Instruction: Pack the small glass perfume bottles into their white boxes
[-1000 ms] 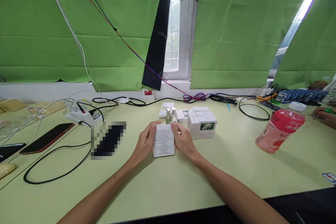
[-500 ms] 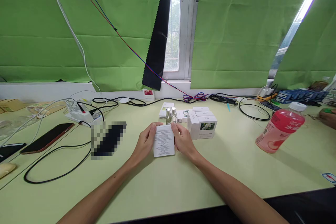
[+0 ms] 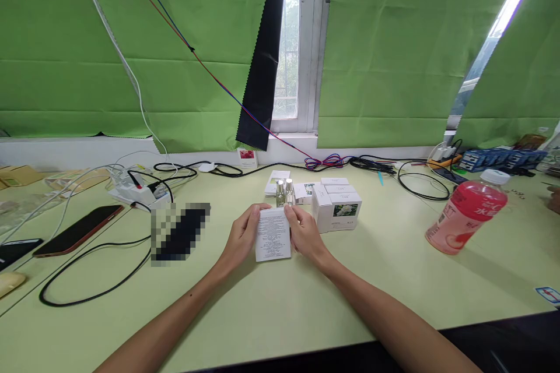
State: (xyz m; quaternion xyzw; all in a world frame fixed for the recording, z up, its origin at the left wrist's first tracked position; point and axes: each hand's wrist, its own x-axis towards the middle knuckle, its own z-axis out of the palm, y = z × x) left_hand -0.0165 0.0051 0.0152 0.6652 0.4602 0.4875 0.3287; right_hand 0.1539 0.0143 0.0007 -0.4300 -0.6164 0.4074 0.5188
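Between my two hands is a white printed card, covered in small dark text and tilted toward me. My left hand grips its left edge, thumb on the front. My right hand pinches the upper right edge the same way; the fingers behind the card are hidden. Just beyond the card stand two small glass bottles with shiny caps. To their right is a group of white boxes, one with a white flower picture. Behind the bottles lie a white leaflet and another small white box.
A pink drink bottle stands at the right. On the left are a phone, a power strip and a looped black cable. More cables run along the wall. A person's hand shows at the far right edge.
My hands and the card stay practically still. At the far right, the other person's hand has drawn back toward the picture's edge.
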